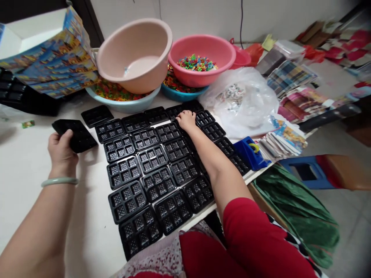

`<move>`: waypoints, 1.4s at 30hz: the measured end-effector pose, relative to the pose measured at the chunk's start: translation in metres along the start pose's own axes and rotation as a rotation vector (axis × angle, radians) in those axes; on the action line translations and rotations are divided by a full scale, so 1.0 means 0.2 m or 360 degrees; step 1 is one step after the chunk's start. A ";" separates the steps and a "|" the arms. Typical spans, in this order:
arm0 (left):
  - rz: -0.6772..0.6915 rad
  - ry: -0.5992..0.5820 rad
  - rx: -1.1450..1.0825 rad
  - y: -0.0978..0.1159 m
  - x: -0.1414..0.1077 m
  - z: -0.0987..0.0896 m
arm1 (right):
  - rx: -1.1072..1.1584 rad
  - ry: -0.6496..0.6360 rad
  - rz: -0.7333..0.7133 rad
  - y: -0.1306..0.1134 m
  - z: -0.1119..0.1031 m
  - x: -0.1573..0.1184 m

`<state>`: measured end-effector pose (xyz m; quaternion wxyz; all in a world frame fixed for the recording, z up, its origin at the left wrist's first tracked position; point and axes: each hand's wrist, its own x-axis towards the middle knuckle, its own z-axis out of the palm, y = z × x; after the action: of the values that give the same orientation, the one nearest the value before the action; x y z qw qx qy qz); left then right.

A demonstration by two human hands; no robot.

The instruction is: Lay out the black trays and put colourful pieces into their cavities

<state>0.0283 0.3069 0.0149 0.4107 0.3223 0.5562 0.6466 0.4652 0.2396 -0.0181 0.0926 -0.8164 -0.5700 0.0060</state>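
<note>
Left hand (62,150) clamps black tray stack (77,136), probably light, flexible, best held by rims; right hand (187,119) touches laid-out trays (176,149) inside bench's (92,216) near edge, grip unclear.

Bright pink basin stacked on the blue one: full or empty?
Neither, partly filled. A heap of small multicoloured pieces covers the bottom of the pink basin, with bare wall showing above.

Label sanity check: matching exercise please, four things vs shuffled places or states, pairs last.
1. Left hand
2. Right hand
3. Big pink basin
4. Tape dispenser

A. Blue, beside stacked cards
B. At far side of laid-out trays
C. Contains small multicoloured pieces
D. Holding black trays

1-D, 2-B, 3-C, 4-A
</note>
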 end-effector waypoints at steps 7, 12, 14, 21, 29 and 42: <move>-0.0006 0.0003 0.0001 -0.01 -0.01 0.03 | 0.0242 -0.0067 -0.0436 -0.18 -0.02 0.04; 0.0004 -0.0018 0.0028 0.00 0.00 0.04 | 0.0170 -0.0185 -0.0631 -0.27 0.02 0.02; 0.0017 -0.0052 0.0043 0.00 0.00 0.04 | 0.0133 -0.0164 -0.0631 -0.27 0.02 0.00; 0.0052 -0.0133 0.0020 -0.04 0.02 0.04 | 0.0094 -0.0190 -0.0648 -0.21 -0.01 -0.08; 0.0076 -0.0210 -0.0016 -0.07 0.03 0.03 | 0.0283 -0.0184 -0.0857 -0.49 0.01 -0.03; 0.0133 -0.0365 -0.0060 -0.12 0.06 -0.01 | 0.0091 -0.0251 -0.0892 -0.62 0.09 -0.17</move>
<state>0.0253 0.3177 -0.0094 0.4503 0.4092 0.4795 0.6324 0.3363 0.2516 -0.0198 0.0689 -0.6211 -0.7784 0.0597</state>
